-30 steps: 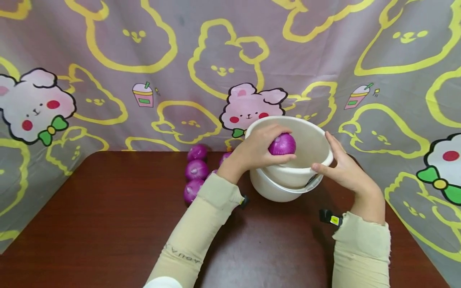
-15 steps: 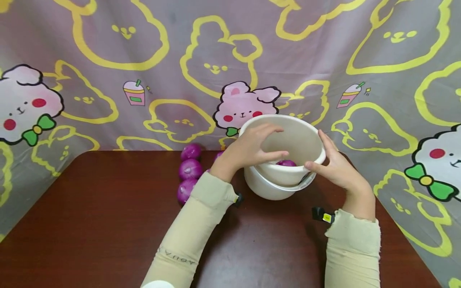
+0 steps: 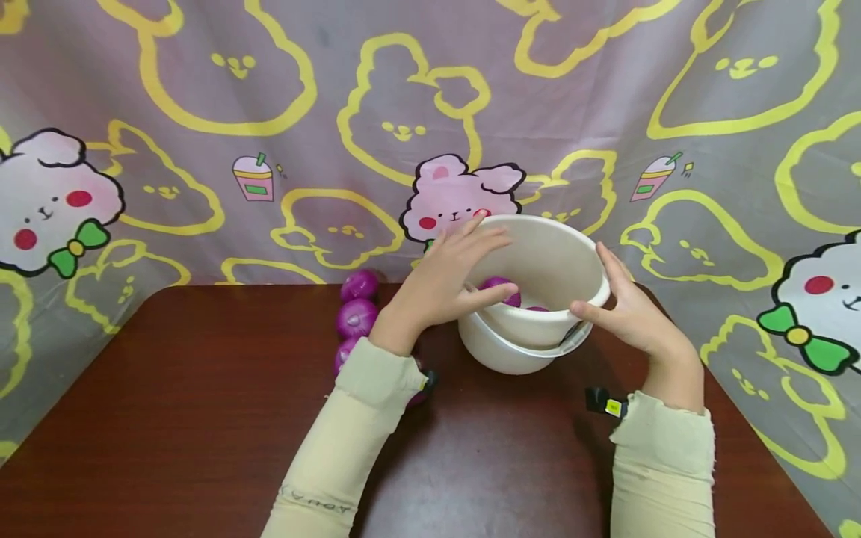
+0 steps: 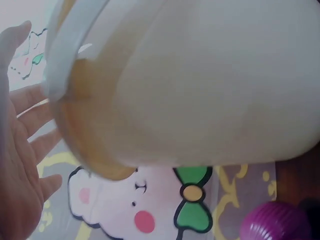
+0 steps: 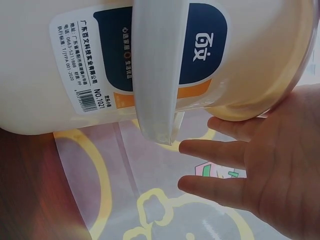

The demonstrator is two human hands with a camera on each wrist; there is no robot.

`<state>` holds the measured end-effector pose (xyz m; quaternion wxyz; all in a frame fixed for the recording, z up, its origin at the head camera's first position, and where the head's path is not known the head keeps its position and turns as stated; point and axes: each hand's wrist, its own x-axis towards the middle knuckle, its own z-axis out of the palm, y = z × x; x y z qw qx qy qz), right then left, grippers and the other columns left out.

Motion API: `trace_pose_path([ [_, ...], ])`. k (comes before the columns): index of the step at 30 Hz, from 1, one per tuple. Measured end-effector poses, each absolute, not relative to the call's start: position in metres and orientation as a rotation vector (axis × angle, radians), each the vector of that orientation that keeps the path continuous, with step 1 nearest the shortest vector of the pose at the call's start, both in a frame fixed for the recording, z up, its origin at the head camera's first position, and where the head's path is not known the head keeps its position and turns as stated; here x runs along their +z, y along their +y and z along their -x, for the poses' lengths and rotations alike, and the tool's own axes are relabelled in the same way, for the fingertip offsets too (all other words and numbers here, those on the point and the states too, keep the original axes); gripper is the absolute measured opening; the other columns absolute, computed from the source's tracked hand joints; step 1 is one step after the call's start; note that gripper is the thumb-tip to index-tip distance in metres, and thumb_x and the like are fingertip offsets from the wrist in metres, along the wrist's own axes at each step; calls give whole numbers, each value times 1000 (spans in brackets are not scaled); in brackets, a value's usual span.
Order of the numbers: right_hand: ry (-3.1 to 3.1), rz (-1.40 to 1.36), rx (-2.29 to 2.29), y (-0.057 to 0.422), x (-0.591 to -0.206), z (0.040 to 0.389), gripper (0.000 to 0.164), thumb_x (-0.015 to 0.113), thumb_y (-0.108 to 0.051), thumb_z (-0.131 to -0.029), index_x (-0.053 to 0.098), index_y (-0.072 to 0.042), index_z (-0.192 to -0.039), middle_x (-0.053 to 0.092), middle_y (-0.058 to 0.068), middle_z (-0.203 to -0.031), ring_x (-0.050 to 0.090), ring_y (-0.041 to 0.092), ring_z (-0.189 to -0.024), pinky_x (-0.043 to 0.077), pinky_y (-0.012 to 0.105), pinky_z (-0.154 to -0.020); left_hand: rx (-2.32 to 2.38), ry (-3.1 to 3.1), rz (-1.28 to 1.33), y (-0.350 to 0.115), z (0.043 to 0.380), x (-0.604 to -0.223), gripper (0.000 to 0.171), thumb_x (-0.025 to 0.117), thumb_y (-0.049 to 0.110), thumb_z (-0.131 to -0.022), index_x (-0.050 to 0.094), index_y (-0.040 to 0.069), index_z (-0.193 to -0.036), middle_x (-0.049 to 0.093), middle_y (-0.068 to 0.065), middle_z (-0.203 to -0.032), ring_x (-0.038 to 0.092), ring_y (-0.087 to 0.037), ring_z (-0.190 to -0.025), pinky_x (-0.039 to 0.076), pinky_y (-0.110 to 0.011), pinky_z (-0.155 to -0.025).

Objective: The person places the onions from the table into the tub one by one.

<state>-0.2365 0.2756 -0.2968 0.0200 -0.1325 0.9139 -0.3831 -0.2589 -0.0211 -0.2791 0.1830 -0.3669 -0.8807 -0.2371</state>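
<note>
A cream-white plastic bucket (image 3: 521, 332) stands right of the middle of the table, its carrying handle (image 5: 156, 70) hanging down in the right wrist view. Inside it shows one purple onion (image 3: 496, 283), with a sliver of another beside it. My left hand (image 3: 440, 280) is at the left rim, fingers spread, nothing in its grasp; its thumb overlaps the onion in the head view. My right hand (image 3: 635, 317) rests on the right rim, thumb on the near edge. In the right wrist view its fingers (image 5: 215, 190) extend straight past the bucket.
Purple onions (image 3: 357, 319) form a column left of the bucket. Another onion (image 3: 417, 394) lies partly hidden under my left forearm. The dark wooden table (image 3: 202, 418) ends at a patterned cloth backdrop (image 3: 323, 164).
One second ago my left hand held an onion over the bucket. It has let go, and the hand has drawn back left to the rim. The right hand has stayed on the bucket.
</note>
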Motion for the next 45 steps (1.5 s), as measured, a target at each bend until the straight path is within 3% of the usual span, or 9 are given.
trace_pose_path([
  [8, 2824, 421, -1202, 275, -300, 237, 108, 70, -42, -87, -7, -19, -160, -4, 18, -167, 12, 49, -148, 20, 74, -112, -616, -2477, 941, -42, 241, -288, 73, 58, 62, -91, 40, 28, -153, 33, 9, -162, 10, -18, -156, 19, -64, -119],
  [16, 2831, 440, -1197, 276, -300, 238, 108, 69, -42, -88, -7, -17, -160, -3, 19, -167, 11, 49, -149, 18, 73, -113, -608, -2489, 886, -57, 230, -296, 79, 59, 60, -90, 30, 29, -157, 26, 11, -164, -2, -10, -156, 15, -63, -121],
  [23, 2824, 426, -1197, 277, -302, 237, 106, 68, -41, -88, -8, -19, -160, -5, 18, -167, 11, 50, -148, 18, 74, -112, -608, -2487, 850, -66, 227, -303, 80, 59, 60, -90, 28, 29, -157, 29, 5, -164, 4, -19, -157, 14, -63, -121],
  [30, 2813, 424, -1215, 275, -303, 236, 106, 68, -39, -88, -9, -20, -160, -5, 18, -167, 12, 51, -147, 19, 76, -110, -658, -2467, 839, -76, 225, -311, 90, 24, 84, -88, 31, 26, -157, 30, 4, -163, 7, -23, -157, 17, -69, -117],
  [36, 2815, 416, -1210, 278, -302, 234, 105, 67, -39, -89, -10, -23, -159, -8, 18, -167, 6, 51, -150, 16, 77, -110, -648, -2460, 828, -82, 228, -309, 91, 25, 83, -88, 33, 23, -156, 31, 3, -163, 5, -21, -157, 19, -69, -116],
  [45, 2814, 435, -1213, 277, -298, 238, 105, 67, -38, -90, -10, -23, -160, -7, 17, -167, 8, 51, -149, 17, 78, -109, -717, -2428, 722, -102, 225, -302, 88, 27, 84, -87, 29, 31, -157, 29, 8, -163, 6, -19, -157, 17, -72, -115],
])
